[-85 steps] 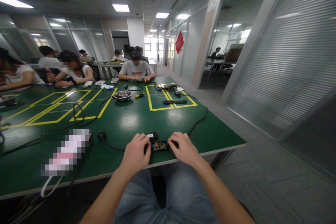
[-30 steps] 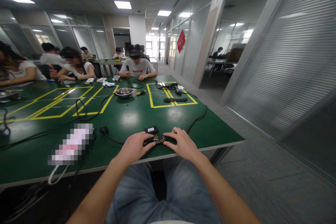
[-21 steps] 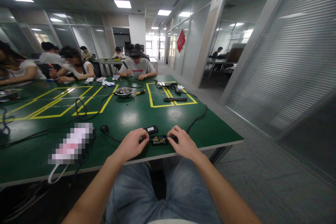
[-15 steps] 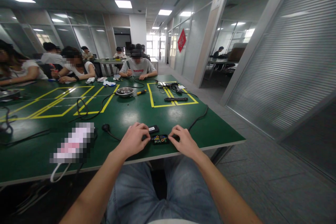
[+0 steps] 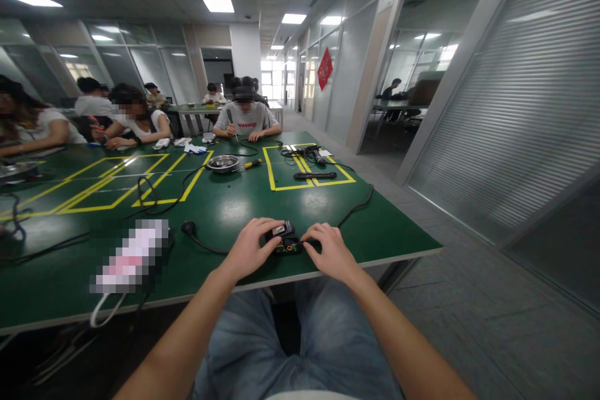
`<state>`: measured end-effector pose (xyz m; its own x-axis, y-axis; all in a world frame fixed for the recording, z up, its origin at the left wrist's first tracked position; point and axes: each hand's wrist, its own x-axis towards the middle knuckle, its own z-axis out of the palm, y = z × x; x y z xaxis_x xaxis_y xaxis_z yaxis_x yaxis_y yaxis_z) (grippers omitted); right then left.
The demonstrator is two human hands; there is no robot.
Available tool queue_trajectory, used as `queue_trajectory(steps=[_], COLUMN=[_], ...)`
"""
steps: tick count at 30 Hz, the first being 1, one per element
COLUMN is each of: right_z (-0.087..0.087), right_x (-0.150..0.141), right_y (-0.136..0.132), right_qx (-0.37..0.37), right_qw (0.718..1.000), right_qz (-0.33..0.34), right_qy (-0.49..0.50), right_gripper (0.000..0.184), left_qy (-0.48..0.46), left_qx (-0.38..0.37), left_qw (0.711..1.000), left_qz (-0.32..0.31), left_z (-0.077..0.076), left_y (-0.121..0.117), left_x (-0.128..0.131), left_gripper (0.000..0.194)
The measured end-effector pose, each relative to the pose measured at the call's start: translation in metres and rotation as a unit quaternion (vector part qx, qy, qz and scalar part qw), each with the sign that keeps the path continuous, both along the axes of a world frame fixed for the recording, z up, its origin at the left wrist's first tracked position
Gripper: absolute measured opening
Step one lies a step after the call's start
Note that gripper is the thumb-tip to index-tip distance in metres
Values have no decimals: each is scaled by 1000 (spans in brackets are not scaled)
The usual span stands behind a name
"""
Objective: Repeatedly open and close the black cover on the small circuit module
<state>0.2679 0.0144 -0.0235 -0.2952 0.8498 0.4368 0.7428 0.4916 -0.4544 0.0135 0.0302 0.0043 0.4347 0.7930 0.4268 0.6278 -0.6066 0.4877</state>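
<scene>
Near the front edge of the green table lies an opened black adapter case [image 5: 289, 249] with a circuit board and copper-coloured coils showing. My left hand [image 5: 250, 250] grips the black cover [image 5: 282, 229] with a white label, thumb in front and fingers behind. The cover is tilted just over the left part of the case and hides some of the board. At the case's right end, my right hand [image 5: 330, 251] pinches the black cord where it enters the case. A plug [image 5: 189, 228] on a black cord lies left of my left hand.
A blurred pink-white object [image 5: 134, 256] lies at the left. Farther back are a metal bowl [image 5: 223, 164], a yellow-handled screwdriver [image 5: 253, 163], a black bar [image 5: 315, 175], and coiled cables [image 5: 300, 151] inside yellow tape. Across the table a person [image 5: 246, 119] holds a tool.
My left hand has left the case's left end and taken hold of the labelled cover, bringing it over the board. My right hand stays at the right end.
</scene>
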Motion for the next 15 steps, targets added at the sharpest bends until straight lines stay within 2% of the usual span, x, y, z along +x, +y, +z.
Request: queue_trajectory(steps=[3,6,12,15], right_z=[-1,-1,0,0], right_x=[0,-1,-4,-4], right_y=[1,1,-1,-1], right_qx=[-2,-4,-4,-4], right_qw=[1000,1000,1000,1000], right_qz=[-5,-12,-22,-23], right_qy=[1,-2,-13,-19], right_gripper=[14,12,11,12], left_qy=[16,26,42,48], left_qx=[-2,2,10,10], left_qw=[999,998,998,999], left_qz=[-41,-54,-46,-13], left_z=[-2,-6,-5,-6], left_y=[-8,-10,-16,-16], left_x=[5,9,12,12], left_gripper=[30,27,26,29])
